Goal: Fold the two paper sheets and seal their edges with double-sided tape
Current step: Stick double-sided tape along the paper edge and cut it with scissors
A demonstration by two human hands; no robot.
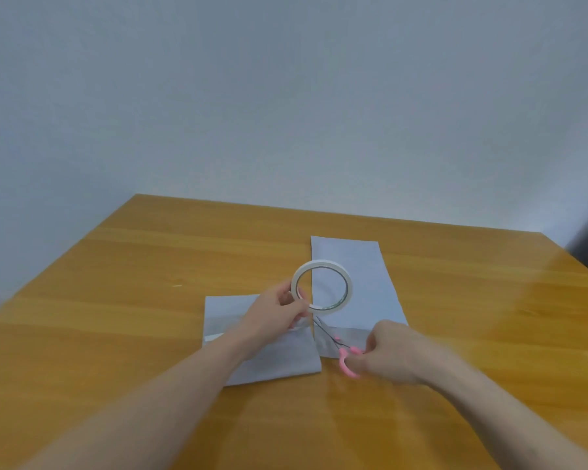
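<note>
Wooden surface (116, 334) under a pale wall carries two folded paper sheets (353, 283) at centre. Left hand (279, 313) pinches the tape roll (321, 288) upright; at four o'clock, right hand (387, 354) grips pink scissors (347, 362).

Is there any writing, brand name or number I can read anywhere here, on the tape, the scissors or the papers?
No text can be read anywhere.
Tape roll, held up by the left hand: plain white, no label visible.
Pink-handled scissors in the right hand: no marking visible; blurred.
Two paper sheets, left and right: blank.
Wooden table: no signs.
</note>
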